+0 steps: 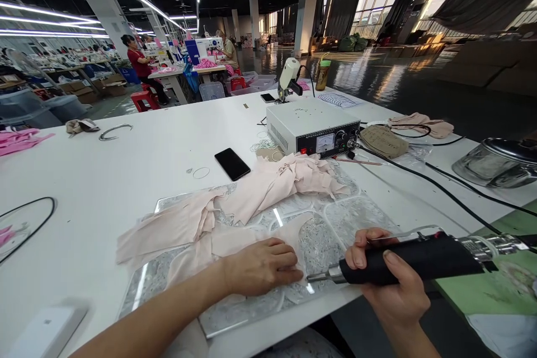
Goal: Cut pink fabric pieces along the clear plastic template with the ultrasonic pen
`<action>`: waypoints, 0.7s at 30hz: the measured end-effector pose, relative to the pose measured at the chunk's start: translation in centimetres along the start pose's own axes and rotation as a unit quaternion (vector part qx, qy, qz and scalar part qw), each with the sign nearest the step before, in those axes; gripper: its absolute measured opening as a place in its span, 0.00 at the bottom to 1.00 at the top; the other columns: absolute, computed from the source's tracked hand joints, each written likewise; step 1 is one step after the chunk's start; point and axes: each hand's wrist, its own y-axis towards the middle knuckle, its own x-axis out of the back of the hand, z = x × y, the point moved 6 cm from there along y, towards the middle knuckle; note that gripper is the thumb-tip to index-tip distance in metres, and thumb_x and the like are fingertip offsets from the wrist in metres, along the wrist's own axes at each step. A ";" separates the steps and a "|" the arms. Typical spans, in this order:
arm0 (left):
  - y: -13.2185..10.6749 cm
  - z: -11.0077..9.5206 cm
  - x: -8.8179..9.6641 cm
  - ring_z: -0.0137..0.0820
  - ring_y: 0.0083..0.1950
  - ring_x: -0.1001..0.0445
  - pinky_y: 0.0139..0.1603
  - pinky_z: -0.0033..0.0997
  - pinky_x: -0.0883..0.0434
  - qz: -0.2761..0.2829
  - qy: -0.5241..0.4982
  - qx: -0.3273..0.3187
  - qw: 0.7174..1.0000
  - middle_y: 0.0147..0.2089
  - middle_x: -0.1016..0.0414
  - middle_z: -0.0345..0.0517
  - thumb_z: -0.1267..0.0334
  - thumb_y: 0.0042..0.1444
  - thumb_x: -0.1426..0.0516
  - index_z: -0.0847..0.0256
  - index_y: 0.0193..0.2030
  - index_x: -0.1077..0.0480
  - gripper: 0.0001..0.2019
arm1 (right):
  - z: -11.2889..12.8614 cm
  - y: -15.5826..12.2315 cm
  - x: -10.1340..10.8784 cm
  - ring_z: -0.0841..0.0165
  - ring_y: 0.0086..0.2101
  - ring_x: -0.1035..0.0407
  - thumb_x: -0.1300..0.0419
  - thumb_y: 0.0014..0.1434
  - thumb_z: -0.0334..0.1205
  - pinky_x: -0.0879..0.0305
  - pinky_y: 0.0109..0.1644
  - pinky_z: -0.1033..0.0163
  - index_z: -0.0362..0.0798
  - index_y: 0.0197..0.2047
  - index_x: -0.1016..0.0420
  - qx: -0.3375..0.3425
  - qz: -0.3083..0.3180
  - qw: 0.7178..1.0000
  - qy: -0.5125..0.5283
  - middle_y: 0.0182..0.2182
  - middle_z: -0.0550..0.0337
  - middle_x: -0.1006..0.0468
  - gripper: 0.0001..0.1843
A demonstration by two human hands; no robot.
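Note:
My right hand (396,285) is wrapped round a black handheld ultrasonic tool (415,260), its metal tip pointing left. That tip touches or nearly touches the edge of a pale pink fabric piece (296,229) beside my left fingertips. My left hand (262,268) lies palm down on the fabric, fingers stretched out and pressing it against a clear patterned plate (348,218). Behind it, more pale pink fabric pieces (277,184) lie in loose overlapping heaps on the plate. From the tool's rear, a cable runs to a grey control box (312,120) with a dial.
A black phone (232,164) lies left of the box. A white device (289,78), a green-capped bottle (323,74) and a second phone (267,98) stand or lie behind. At right are a glass pot (495,162) and black cables. Two people sit at sewing machines far back.

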 end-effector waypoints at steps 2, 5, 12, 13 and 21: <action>-0.1 -0.2 0.0 0.34 0.45 0.29 0.50 0.34 0.32 0.007 0.009 -0.004 1.000 0.39 0.28 0.49 0.70 0.69 0.51 0.67 0.48 0.28 0.11 | 0.0 -0.1 0.1 0.73 0.19 0.36 0.37 0.48 0.44 0.36 0.22 0.64 0.49 0.33 0.24 -0.004 -0.007 1.000 0.003 0.27 0.61 0.31 0.09; -0.1 -0.2 -0.2 0.34 0.46 0.30 0.52 0.35 0.33 0.013 0.014 -0.007 1.000 0.39 0.29 0.49 0.70 0.69 0.52 0.66 0.49 0.29 0.11 | 0.1 -0.2 0.3 0.72 0.19 0.37 0.37 0.48 0.44 0.36 0.22 0.63 0.49 0.33 0.25 -0.001 -0.012 1.000 -0.005 0.27 0.61 0.31 0.09; -0.2 -0.4 -0.3 0.34 0.46 0.31 0.50 0.34 0.33 0.026 0.023 -0.004 0.999 0.39 0.29 0.48 0.70 0.70 0.53 0.64 0.48 0.29 0.12 | 0.3 -0.3 0.3 0.72 0.19 0.37 0.39 0.50 0.44 0.36 0.22 0.62 0.50 0.33 0.26 0.010 -0.002 1.000 -0.027 0.27 0.61 0.32 0.08; -0.2 -0.4 -0.3 0.35 0.47 0.31 0.50 0.34 0.33 0.028 0.027 -0.004 0.999 0.40 0.28 0.49 0.70 0.70 0.53 0.64 0.48 0.29 0.12 | 0.3 -0.3 0.4 0.72 0.19 0.38 0.40 0.51 0.44 0.36 0.22 0.62 0.50 0.33 0.26 0.012 -0.003 1.000 -0.027 0.27 0.60 0.32 0.08; -0.2 -0.7 -0.1 0.38 0.52 0.32 0.51 0.35 0.35 0.038 0.051 -0.016 0.998 0.45 0.27 0.49 0.71 0.69 0.52 0.65 0.49 0.30 0.11 | 0.3 -0.3 0.3 0.73 0.19 0.37 0.38 0.50 0.43 0.36 0.22 0.63 0.50 0.34 0.24 0.011 0.002 1.000 -0.013 0.27 0.61 0.31 0.08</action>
